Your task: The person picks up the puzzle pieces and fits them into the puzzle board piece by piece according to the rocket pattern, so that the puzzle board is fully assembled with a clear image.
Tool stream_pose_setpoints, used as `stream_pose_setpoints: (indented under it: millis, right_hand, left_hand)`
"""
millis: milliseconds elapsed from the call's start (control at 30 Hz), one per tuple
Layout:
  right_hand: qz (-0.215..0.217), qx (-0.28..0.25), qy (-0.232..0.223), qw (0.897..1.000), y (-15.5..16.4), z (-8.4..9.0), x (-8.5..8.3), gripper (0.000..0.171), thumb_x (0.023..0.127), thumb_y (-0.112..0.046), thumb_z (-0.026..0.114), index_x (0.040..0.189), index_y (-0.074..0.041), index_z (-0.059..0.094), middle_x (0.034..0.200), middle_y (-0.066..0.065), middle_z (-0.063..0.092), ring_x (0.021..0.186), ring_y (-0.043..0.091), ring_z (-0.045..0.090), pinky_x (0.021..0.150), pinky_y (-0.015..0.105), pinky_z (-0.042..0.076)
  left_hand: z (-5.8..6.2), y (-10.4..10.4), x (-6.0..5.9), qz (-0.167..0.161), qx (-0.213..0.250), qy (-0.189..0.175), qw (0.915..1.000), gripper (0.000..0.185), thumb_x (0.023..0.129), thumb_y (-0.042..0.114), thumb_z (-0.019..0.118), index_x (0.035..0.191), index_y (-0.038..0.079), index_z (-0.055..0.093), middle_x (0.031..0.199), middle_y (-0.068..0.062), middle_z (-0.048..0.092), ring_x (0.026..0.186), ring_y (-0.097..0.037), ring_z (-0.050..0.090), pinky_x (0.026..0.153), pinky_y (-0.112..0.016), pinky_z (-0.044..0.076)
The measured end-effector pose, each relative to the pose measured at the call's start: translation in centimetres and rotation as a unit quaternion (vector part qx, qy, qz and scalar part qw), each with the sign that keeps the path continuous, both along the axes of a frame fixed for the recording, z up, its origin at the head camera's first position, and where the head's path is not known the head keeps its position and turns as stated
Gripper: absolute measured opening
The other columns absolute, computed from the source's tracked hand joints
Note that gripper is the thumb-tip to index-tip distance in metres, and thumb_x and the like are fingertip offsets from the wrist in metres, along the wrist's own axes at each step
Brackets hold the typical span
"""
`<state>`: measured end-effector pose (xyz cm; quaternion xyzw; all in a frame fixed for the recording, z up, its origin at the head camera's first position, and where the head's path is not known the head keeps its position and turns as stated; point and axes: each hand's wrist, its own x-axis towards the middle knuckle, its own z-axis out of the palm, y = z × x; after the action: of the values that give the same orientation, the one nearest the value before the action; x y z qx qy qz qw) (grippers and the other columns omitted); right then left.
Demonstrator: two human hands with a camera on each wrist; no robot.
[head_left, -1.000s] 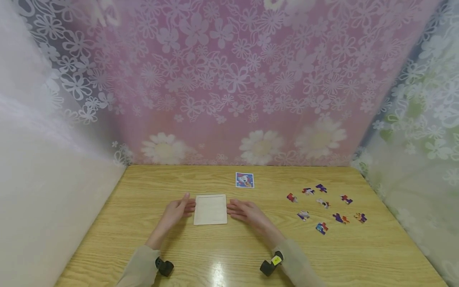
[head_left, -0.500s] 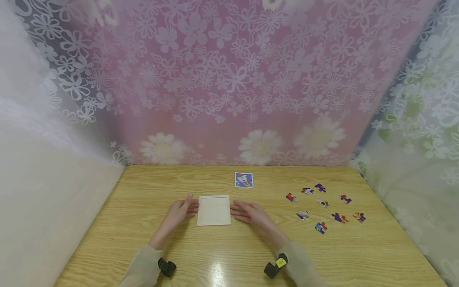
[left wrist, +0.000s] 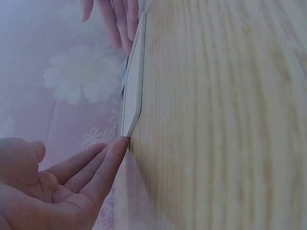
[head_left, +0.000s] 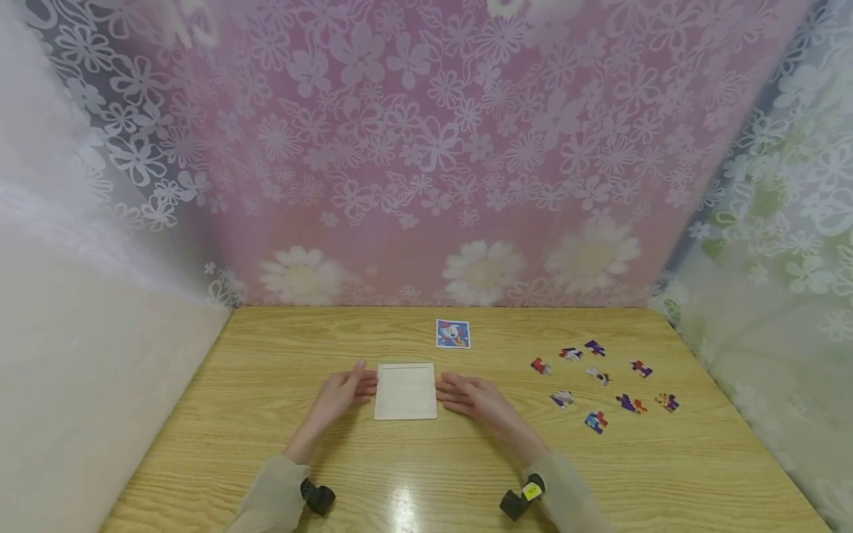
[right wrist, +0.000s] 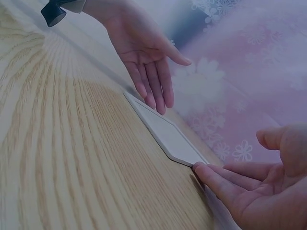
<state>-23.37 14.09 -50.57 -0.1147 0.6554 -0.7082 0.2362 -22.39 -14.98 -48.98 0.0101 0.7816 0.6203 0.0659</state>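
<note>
Figure. Both hands set against a blank puzzle tray, head view with two wrist views. The tray lies flat on the wooden table, near the middle, with my left hand at its 9 o'clock edge and my right hand at its 3 o'clock edge. Neither hand grasps it: the fingers of the left are straight and held together, tips touching the tray's edge, and the fingers of the right lie likewise at the opposite corner. From the wrist views the tips seem to meet the edge without going under it, though the contact is small and I cannot be sure.

A small picture card sits at 12 o'clock from the tray, apart from it. Loose puzzle pieces are scattered well off at 3 o'clock.

To square the tray well, I judge that both sides should press evenly and low, fingertips flat against the rim, so that it slides without turning or tipping up. I would keep it short of the card, and keep the right forearm from sweeping toward the pieces.
</note>
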Motion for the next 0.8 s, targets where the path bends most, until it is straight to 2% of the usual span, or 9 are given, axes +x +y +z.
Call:
stream_pose_setpoints:
  millis: [133,367,800]
  right_hand:
    - [0.001,0.001,0.005,1.000,0.6,-0.1,0.1,0.053,0.113,-0.021,0.032,0.150,0.016,0.030,0.151,0.034,0.041,0.138,0.041,0.047,0.108,0.036,0.048]
    - [0.002,0.000,0.011,1.000,1.4,-0.2,0.3,0.054,0.113,-0.021,0.031,0.150,0.018,0.029,0.150,0.035,0.040,0.138,0.042,0.047,0.107,0.035,0.048]
    - [0.005,0.004,0.016,1.000,2.9,0.0,0.6,0.055,0.114,-0.021,0.028,0.149,0.020,0.027,0.150,0.038,0.038,0.137,0.043,0.047,0.108,0.034,0.048]
  left_hand:
    - [-0.2,0.3,-0.1,-0.003,0.010,-0.007,0.9999,0.063,0.111,0.040,0.036,0.128,-0.016,0.061,0.123,-0.030,0.066,0.112,-0.039,0.068,0.091,-0.043,0.059]
    - [-0.5,1.0,-0.2,-0.008,0.029,-0.009,0.9995,0.058,0.112,0.033,0.034,0.129,-0.018,0.058,0.126,-0.033,0.064,0.113,-0.041,0.067,0.093,-0.043,0.058]
    - [-0.9,2.1,0.1,-0.024,0.053,-0.020,0.9981,0.069,0.111,0.044,0.033,0.132,-0.018,0.056,0.129,-0.033,0.062,0.116,-0.042,0.066,0.094,-0.042,0.058]
